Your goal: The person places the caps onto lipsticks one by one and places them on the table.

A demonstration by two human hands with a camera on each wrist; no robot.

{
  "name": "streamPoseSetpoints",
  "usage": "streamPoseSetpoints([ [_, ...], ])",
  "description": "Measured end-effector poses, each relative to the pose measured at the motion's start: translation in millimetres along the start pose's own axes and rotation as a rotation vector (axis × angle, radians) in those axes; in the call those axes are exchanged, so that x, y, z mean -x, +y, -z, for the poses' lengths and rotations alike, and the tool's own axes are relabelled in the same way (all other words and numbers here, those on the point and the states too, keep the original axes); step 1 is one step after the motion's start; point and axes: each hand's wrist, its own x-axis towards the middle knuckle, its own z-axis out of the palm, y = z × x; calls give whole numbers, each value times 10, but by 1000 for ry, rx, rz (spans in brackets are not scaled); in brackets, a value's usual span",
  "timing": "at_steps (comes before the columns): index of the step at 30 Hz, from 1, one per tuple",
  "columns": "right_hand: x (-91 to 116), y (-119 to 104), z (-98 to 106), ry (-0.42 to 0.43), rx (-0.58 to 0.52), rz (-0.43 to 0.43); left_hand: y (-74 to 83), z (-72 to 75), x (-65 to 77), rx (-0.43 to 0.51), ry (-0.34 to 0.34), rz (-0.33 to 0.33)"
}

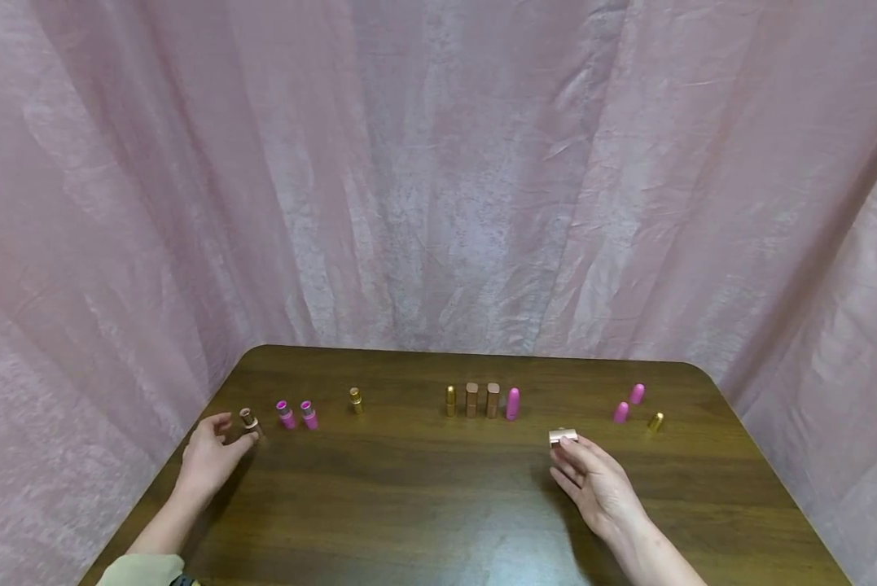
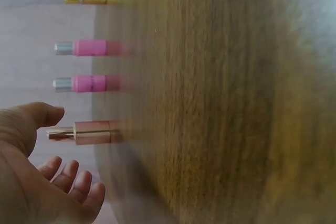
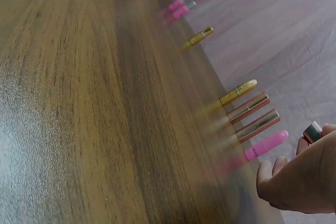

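At the table's left edge my left hand [image 1: 210, 454] has thumb and fingers spread on either side of an uncapped rose-gold lipstick [image 2: 93, 132]. The lipstick stands upright, and a gap shows between it and the fingers in the left wrist view. My right hand [image 1: 601, 487] pinches a rose-gold lipstick cap [image 1: 563, 436] above the table, right of the middle row. Next to the left lipstick stand two uncapped pink lipsticks [image 1: 286, 415], then an uncapped gold lipstick [image 1: 356, 400].
Mid-table, a row of capped lipsticks holds a gold one [image 1: 450, 401], two rose-gold ones [image 1: 471, 400] and a pink one [image 1: 513, 404]. On the right stand two pink caps [image 1: 621, 412] and a gold cap [image 1: 655, 421]. Pink curtains [image 1: 482, 179] hang behind the wooden table [image 1: 409, 496].
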Motion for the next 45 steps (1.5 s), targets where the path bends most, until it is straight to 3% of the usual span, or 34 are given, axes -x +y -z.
streamPoseSetpoints([
  [7, -2, 35, 11, 2, 13, 11, -89, -68, -168, -89, 2, 4],
  [15, 6, 32, 0, 9, 23, 28, -162, -87, -239, -153, -29, 22],
  [20, 5, 43, 1, 23, 19, 23, -183, -91, -239, -180, -52, 11],
  [36, -14, 66, 28, 32, 24, 16, -186, -132, -223, -223, -29, 1],
  [45, -5, 54, 39, 36, 36, 17, -217, -58, -182, -151, -16, -21],
])
